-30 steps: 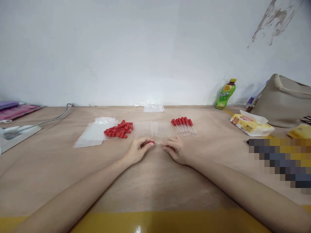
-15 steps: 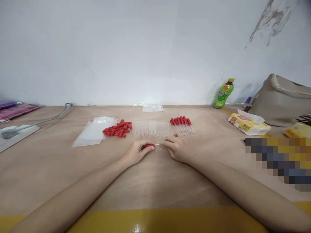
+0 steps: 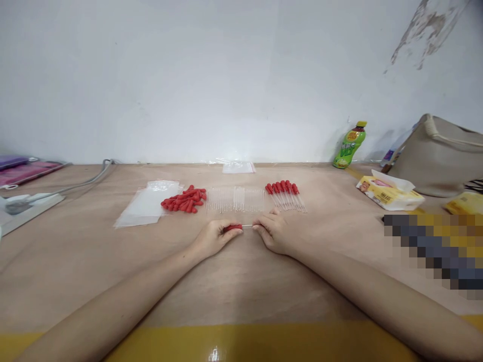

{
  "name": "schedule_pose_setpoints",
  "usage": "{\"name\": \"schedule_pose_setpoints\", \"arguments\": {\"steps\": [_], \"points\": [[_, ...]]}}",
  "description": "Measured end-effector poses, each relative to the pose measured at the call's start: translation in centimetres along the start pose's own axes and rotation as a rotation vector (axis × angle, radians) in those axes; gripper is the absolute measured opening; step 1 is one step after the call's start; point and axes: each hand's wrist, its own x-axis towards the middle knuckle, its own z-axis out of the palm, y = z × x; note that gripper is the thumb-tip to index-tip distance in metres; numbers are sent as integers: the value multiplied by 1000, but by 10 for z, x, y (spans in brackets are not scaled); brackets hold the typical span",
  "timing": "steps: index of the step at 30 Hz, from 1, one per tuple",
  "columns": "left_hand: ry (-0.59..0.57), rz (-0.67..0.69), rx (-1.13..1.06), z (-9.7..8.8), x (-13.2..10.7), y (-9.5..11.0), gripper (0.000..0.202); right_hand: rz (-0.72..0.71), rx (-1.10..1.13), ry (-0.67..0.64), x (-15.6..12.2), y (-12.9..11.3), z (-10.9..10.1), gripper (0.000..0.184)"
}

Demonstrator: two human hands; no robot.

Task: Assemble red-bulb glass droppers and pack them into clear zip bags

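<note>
Between thumb and fingers, my left hand (image 3: 217, 237) pinches a red rubber dropper bulb (image 3: 234, 228). My right hand (image 3: 274, 232) is closed on a thin clear glass dropper tube (image 3: 247, 226), whose left end meets the mouth of the bulb; how deep it sits inside I cannot tell. Behind my left hand lies a heap of red bulbs (image 3: 184, 200). A row of clear tubes (image 3: 236, 199) is spread beyond both hands. To its right, several droppers with red bulbs on them (image 3: 285, 193) lie side by side.
Clear plastic bags (image 3: 145, 203) lie left of the bulbs, and another bag (image 3: 239, 167) is by the wall. At right stand a green bottle (image 3: 349, 146), a tissue pack (image 3: 390, 191) and a beige bag (image 3: 433, 156). A grey cable (image 3: 81, 182) runs at left.
My right thumb and fingers have closed more tightly round the tube, now lying in line with the bulb. The left hand keeps its hold on the bulb. The view has shifted slightly.
</note>
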Motion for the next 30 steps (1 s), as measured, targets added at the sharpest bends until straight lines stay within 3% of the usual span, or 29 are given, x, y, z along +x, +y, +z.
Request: {"name": "schedule_pose_setpoints", "arguments": {"steps": [12, 20, 25, 30], "points": [[5, 111, 67, 0, 0, -1, 19, 59, -29, -94, 2, -3, 10, 27], [26, 31, 58, -2, 2, -6, 23, 162, 48, -237, 13, -14, -16, 17], [68, -4, 115, -3, 5, -13, 32, 476, 107, -305, 25, 12, -46, 19], [27, 5, 156, -4, 6, -10, 23, 833, -78, -119, 42, 59, -55, 22]]}}
